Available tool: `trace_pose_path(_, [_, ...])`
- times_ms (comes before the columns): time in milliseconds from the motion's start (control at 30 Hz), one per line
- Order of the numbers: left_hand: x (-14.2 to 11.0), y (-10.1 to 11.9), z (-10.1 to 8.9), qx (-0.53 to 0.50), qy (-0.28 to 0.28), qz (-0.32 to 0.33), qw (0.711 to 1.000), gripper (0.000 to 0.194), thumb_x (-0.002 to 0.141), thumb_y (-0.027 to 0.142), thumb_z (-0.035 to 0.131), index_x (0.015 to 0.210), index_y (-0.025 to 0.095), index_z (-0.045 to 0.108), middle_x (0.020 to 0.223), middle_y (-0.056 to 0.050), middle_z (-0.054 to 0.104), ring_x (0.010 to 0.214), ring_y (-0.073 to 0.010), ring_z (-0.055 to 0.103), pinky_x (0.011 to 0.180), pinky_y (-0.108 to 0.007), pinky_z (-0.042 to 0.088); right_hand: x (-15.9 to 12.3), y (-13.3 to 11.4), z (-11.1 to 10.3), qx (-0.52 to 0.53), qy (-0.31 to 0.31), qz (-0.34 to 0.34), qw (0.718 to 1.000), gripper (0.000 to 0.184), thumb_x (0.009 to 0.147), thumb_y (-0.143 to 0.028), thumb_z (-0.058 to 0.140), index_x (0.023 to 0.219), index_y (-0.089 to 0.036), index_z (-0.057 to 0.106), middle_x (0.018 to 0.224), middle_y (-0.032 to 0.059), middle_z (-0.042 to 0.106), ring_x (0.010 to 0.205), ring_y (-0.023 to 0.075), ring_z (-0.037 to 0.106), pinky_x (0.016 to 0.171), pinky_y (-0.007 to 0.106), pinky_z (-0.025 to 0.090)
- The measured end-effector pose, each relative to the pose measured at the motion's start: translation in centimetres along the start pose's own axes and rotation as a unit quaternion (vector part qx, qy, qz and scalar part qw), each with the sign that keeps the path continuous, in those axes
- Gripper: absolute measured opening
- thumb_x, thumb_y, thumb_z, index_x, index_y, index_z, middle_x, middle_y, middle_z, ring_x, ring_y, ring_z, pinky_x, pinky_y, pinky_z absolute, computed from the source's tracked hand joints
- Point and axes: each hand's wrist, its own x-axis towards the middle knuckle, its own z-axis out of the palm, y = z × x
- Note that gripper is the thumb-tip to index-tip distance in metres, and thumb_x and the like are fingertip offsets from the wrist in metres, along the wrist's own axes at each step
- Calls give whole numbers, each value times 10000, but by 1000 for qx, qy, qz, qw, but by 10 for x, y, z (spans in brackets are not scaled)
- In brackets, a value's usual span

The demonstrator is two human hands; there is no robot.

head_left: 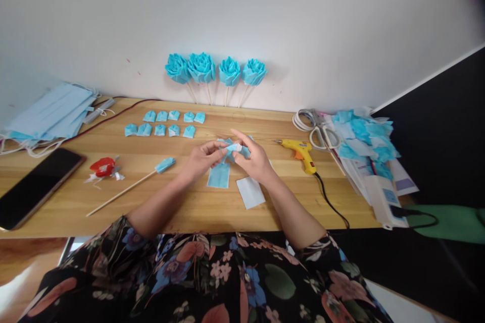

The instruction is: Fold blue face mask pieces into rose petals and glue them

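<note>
at the frame's centre, a small blue piece (234, 148) is pinched by the left hand (205, 158) and touched by the right hand's (255, 158) thumb, index finger raised, other fingers hidden.

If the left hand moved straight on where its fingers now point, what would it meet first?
The left hand would probably meet the right hand, just beyond the blue piece they hold; depth is unclear.
</note>
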Motion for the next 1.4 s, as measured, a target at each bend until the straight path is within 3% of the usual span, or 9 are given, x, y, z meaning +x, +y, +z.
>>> trace_pose_path(133, [1, 3, -3, -56, 34, -3, 998, 353, 768, 481, 729, 918, 161, 719, 546, 45, 509, 489, -82, 418, 490, -236, 311, 2, 4, -3, 31, 16, 19, 999, 577, 822, -252, 578, 1398, -248, 542, 927, 26, 654, 787, 165, 619, 792, 336, 561])
trace_pose_path(400, [-2, 7, 1, -1, -26, 38, 999, 365, 678, 470, 808, 859, 179, 682, 636, 27, 579, 528, -82, 444, 509, -237, 342, 3, 5, -1, 61, 11, 23, 998, 588, 813, -258, 577, 1400, -253, 537, 924, 21, 658, 796, 166, 622, 782, 333, 555])
trace_pose_path(600, [0, 7, -2, 16, -16, 50, 999, 311, 701, 446, 781, 721, 167, 643, 590, 27, 559, 522, -84, 440, 526, -243, 349, 1, 3, 3, 63, -18, 32, 997, 597, 811, -251, 570, 1407, -257, 530, 904, 5, 655, 724, 141, 593, 675, 288, 534])
trace_pose_path(733, [2, 4, -6, -17, 38, 52, 998, 292, 772, 430, 731, 898, 183, 640, 554, 58, 511, 500, -87, 428, 504, -230, 333, 1, 5, 3, 82, -13, 53, 995, 593, 823, -292, 579, 1412, -257, 526, 962, 26, 665, 772, 162, 615, 704, 313, 548])
trace_pose_path(833, [1, 3, -7, 0, 22, 61, 998, 340, 821, 432, 695, 1051, 189, 638, 664, 31, 588, 573, -100, 497, 560, -234, 393, 1, 6, 3, 96, -18, 62, 993, 595, 832, -300, 573, 1424, -263, 512, 978, 32, 665, 799, 172, 625, 723, 327, 557])
trace_pose_path(1000, [-5, 7, -2, 84, -40, 67, 993, 287, 801, 405, 714, 944, 161, 662, 895, -49, 682, 778, -149, 598, 721, -277, 458, 0, 3, 4, 98, -29, 48, 994, 596, 835, -276, 595, 1425, -272, 513, 955, 18, 657, 823, 165, 623, 765, 330, 557])
trace_pose_path(1233, [-8, 10, 1, 157, -11, 107, 982, 184, 818, 342, 662, 775, 163, 646, 712, 0, 589, 653, -121, 496, 632, -253, 376, -1, 3, 6, 80, -34, 49, 995, 602, 836, -241, 586, 1432, -264, 509, 991, 24, 647, 876, 170, 626, 848, 357, 550])
trace_pose_path(1400, [-4, 3, -2, 114, 1, 80, 990, 228, 769, 380, 707, 740, 167, 629, 688, 4, 598, 647, -125, 506, 623, -254, 382, 0, 5, 8, 97, -24, 39, 994, 591, 839, -237, 597, 1424, -255, 515, 946, 15, 656, 872, 165, 630, 896, 367, 535])
